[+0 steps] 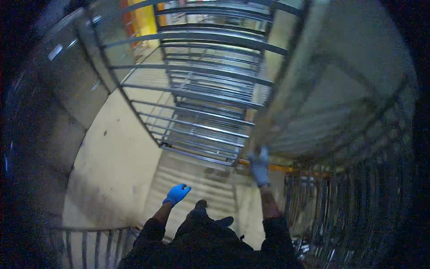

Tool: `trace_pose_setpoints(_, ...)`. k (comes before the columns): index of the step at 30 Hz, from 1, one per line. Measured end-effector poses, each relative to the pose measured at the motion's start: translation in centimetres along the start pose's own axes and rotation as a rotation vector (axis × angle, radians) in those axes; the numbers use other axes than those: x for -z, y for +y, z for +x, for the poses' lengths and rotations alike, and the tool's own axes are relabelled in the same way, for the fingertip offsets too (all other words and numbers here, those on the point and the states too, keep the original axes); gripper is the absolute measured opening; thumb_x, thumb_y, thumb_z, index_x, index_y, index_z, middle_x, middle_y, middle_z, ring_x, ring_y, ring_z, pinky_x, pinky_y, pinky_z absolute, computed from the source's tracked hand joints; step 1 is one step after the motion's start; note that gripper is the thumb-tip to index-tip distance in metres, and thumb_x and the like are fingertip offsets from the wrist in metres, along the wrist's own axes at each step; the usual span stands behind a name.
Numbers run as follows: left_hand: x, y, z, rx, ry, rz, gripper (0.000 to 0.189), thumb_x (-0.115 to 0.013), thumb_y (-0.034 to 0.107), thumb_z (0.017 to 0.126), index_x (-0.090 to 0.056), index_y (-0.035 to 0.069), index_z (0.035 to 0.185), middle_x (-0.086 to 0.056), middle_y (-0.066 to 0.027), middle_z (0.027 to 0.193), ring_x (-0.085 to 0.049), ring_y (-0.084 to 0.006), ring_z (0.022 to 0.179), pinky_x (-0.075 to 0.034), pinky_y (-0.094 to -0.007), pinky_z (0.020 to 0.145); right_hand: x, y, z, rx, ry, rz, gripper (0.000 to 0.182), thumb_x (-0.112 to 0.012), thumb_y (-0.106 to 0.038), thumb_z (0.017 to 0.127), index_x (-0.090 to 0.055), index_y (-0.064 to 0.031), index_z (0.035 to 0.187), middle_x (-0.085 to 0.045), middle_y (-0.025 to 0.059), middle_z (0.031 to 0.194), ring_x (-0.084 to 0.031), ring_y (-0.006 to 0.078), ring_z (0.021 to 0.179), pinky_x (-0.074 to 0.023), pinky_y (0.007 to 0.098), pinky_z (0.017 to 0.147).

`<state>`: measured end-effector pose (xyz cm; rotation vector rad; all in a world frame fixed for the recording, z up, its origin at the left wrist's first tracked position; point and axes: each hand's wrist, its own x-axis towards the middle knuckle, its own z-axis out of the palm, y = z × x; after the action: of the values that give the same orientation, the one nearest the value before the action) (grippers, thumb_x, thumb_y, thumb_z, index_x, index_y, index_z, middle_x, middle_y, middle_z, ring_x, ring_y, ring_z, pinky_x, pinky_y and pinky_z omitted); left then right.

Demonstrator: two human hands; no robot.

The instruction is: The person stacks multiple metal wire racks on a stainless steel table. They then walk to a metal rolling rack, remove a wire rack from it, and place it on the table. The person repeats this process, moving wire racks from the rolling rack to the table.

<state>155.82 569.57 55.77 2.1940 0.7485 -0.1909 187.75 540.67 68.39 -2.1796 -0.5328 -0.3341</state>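
My left hand (pixel 178 194), in a blue glove, hangs over the floor with its fingers loosely bent. No object shows clearly in it; a dark patch lies by the fingertips. To the right, my right hand (pixel 259 167), in a paler, blurred glove, reaches to the lower part of a tall upright panel edge (pixel 260 134). Blur hides whether its fingers grip that edge or only touch it. Ahead of both hands stands a tall metal rack (pixel 198 88) with many horizontal bars, its lowest bar near the floor.
A pale floor (pixel 114 134) runs along the left beside a dark panelled wall (pixel 67 80). Barred metalwork (pixel 94 245) stands at the lower left, and blurred dark bars (pixel 322 208) fill the lower right. Something yellow (pixel 145 18) shows behind the rack. My shoe (pixel 201 203) is on the floor.
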Motion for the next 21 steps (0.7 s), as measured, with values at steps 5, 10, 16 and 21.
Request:
trace_pose_setpoints(5,2.8,0.9,2.2,-0.04,0.043,-0.076,0.061,-0.062,0.052,0.093,-0.068,0.0,0.123,-0.07,-0.0261,0.118,-0.066,-0.0401,0.114,-0.052,-0.0466,0.098,3.8,-1.2,19.4,0.155,0.514,0.047,0.057,-0.069,-0.032,0.098,-0.05,0.0053,0.136,-0.062,0.0191,0.126,-0.058,0.034,0.115,-0.0438,0.0454,0.103)
trace_pose_setpoints(10,19.6,-3.6,15.3,-0.177,0.581,0.182,0.037,-0.05,0.031,0.107,-0.065,0.001,0.122,-0.071,-0.0184,0.102,-0.07,-0.0293,0.096,-0.054,-0.0453,0.087,6.5,-5.6,25.6,-0.023,0.445,0.326,0.048,-0.066,-0.034,0.101,-0.052,0.0016,0.129,-0.058,0.009,0.117,-0.054,0.0214,0.1,-0.0457,0.0384,0.092)
trace_pose_setpoints(16,49.7,-1.8,31.4,-0.486,1.069,-0.526,0.047,-0.05,0.019,0.108,-0.046,-0.006,0.148,-0.05,-0.0186,0.151,-0.046,-0.024,0.139,-0.034,-0.0378,0.12,6.2,1.2,28.9,-0.095,0.471,0.329,0.037,-0.062,-0.033,0.103,-0.054,-0.0007,0.119,-0.059,0.0079,0.108,-0.052,0.0182,0.096,-0.0457,0.0358,0.088)
trace_pose_setpoints(21,57.3,7.4,37.4,-0.633,1.088,-0.275,0.049,-0.055,0.029,0.105,-0.053,-0.002,0.144,-0.057,-0.0123,0.14,-0.051,-0.0206,0.131,-0.037,-0.036,0.115,6.5,2.9,29.3,-0.096,0.383,0.035,0.03,-0.059,-0.028,0.105,-0.054,-0.001,0.115,-0.059,0.0075,0.104,-0.05,0.0159,0.092,-0.0453,0.0348,0.084)
